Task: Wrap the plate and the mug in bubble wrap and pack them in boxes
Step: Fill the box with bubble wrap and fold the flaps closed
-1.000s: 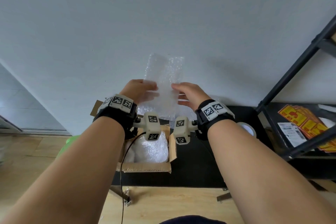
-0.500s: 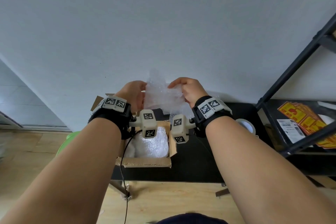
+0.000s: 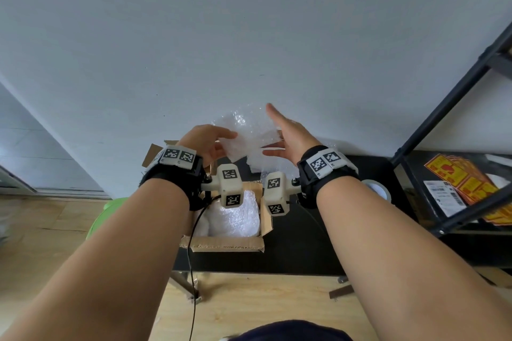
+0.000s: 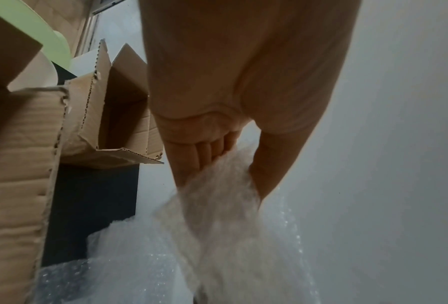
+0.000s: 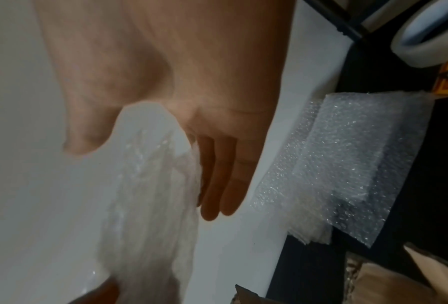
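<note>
Holding a crumpled sheet of bubble wrap (image 3: 246, 137) up in front of the wall, the left hand (image 3: 206, 141) pinches its edge in the head view. The right hand (image 3: 288, 134) is flat, fingers straight, against the other side of the sheet. Below sits an open box (image 3: 227, 243) on the black table (image 3: 304, 243), with a wrapped bundle (image 3: 235, 216) inside.

From the left wrist, fingers (image 4: 204, 152) and thumb squeeze the bubble wrap (image 4: 222, 185). A second open box (image 4: 118, 115) stands behind.

From the right wrist, straight fingers (image 5: 222, 174) rest on the sheet (image 5: 150, 195). More bubble wrap pieces (image 5: 347, 164) lie on the table near a tape roll (image 5: 425, 41).
</note>
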A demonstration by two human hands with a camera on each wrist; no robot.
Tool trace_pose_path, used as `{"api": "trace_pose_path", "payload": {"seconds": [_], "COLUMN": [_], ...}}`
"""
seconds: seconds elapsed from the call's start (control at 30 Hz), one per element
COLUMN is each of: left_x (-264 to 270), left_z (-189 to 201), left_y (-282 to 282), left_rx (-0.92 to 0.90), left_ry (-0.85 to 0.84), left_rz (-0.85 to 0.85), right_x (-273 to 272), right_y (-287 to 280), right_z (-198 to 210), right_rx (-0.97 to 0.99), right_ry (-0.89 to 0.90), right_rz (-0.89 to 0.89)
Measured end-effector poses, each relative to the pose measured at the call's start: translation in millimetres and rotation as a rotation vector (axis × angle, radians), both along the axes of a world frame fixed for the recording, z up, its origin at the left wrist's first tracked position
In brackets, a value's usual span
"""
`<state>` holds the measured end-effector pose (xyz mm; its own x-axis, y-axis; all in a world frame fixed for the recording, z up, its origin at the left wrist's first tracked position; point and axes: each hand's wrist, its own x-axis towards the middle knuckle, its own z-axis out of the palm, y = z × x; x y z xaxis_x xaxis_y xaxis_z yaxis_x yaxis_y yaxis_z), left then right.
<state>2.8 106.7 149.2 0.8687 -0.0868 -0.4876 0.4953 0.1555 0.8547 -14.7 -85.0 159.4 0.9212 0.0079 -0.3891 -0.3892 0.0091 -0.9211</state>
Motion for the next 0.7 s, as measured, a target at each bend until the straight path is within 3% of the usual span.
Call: {"api": "trace_pose_path", "payload": {"seconds": [0.07,0.17,0.27,0.5,0.57,0.7], "left_x": [-1,-2,-3,-2,-3,-6], "left_z": [0,3,7,7,5,1], "left_y": [-2,-4,-3,0,1,-6], "left_rx": [0.029,0.268,0.403,0.406,0.415,0.259], "left_ry": [-0.062,-0.141,-0.166,-0.210,-0.192,-0.100], "left_rz": [-0.088,-0.294,-0.377,-0.274,-0.257,-0.231], "right_x": [1,3,-1,-4,-6,-5], "right_y": [1,1,1,2,2,5], "right_z": [-5,-4,0,-9,-10,-10], "right_rx": [-0.113,-0.270,-0.391,-0.088,-0.056,-0.061], "right_ry": [-0.041,-0.117,-0.167,-0.101,-0.118,-0.175], "right_rz": [0.021,-0.008,0.051,0.004,0.034,-0.015]}}
